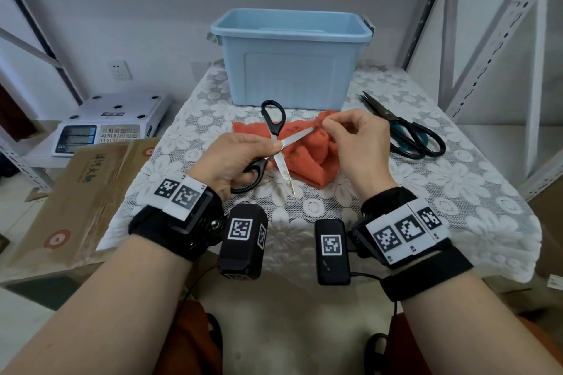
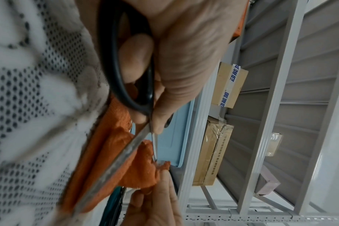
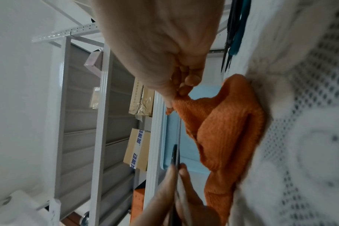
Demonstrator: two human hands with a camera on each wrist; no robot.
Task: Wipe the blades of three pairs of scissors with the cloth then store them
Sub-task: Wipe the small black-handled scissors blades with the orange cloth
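My left hand (image 1: 268,149) grips black-handled scissors (image 1: 275,126) by the lower loop, blades spread in an X above the orange cloth (image 1: 307,164). One stained blade (image 1: 285,172) points down toward me; the other reaches right to my right hand (image 1: 323,126), which pinches a fold of cloth at that blade's tip. In the left wrist view my left hand (image 2: 155,116) holds the scissors (image 2: 116,79) with the cloth (image 2: 106,152) beneath. In the right wrist view my right hand (image 3: 179,91) pinches the cloth (image 3: 222,130). A teal-and-black pair (image 1: 405,129) lies at right.
An open light-blue plastic bin (image 1: 289,61) stands behind the cloth on the lace-covered table (image 1: 441,192). A weighing scale (image 1: 106,125) and a flat cardboard box (image 1: 82,192) sit left of the table. Grey metal shelf posts (image 1: 493,49) rise at the right.
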